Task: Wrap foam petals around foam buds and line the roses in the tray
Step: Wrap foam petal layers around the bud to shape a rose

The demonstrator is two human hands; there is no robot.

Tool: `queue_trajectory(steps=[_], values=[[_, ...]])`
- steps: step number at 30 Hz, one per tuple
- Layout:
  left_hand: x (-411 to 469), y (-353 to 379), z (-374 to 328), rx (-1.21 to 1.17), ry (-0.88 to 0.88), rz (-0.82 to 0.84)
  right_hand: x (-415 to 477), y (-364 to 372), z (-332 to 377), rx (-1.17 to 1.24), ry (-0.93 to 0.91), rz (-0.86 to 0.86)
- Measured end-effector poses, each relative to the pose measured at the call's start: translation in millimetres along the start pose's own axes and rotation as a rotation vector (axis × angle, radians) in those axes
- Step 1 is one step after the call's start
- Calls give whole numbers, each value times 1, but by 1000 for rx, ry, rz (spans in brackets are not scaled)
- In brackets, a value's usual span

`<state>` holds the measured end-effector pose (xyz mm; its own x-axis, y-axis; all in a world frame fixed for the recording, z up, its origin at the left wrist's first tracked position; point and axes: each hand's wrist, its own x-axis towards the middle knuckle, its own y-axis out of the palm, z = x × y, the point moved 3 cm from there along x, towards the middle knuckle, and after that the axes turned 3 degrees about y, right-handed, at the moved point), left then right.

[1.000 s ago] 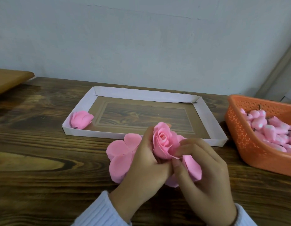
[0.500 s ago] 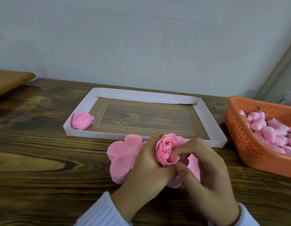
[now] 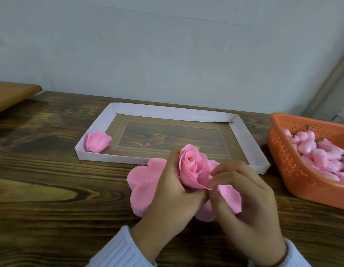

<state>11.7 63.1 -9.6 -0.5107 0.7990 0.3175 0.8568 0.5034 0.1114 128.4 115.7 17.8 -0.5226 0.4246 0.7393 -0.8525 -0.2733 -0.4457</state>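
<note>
A: Counts, quick?

B: One tray [image 3: 244, 135] sitting on the table [image 3: 51, 189], with one finished rose [image 3: 97, 141] lying in its near-left corner. One half-wrapped rose [image 3: 192, 168] being held just in front of the tray. One orange basket [image 3: 283, 160] at right, buds [image 3: 310, 149] piling inside, too many to count.

A: Hands?

B: Left hand [image 3: 171, 195] is curling around the half-wrapped rose, gripping it. Right hand [image 3: 244, 197] is pinching an outer petal edge between thumb and forefinger. Flat petals [image 3: 142, 182] are lying under both hands.
</note>
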Motion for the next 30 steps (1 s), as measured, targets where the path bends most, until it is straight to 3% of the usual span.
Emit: queue_trajectory(steps=[13,25,30], values=[[-2,1,0,-27,-11,45,-1,2,-1,2,16,61],[-2,-1,0,82,98,45,-2,2,-5,-55,20,-40],[-4,0,-4,93,120,55,-5,2,-10,205,236,-167]])
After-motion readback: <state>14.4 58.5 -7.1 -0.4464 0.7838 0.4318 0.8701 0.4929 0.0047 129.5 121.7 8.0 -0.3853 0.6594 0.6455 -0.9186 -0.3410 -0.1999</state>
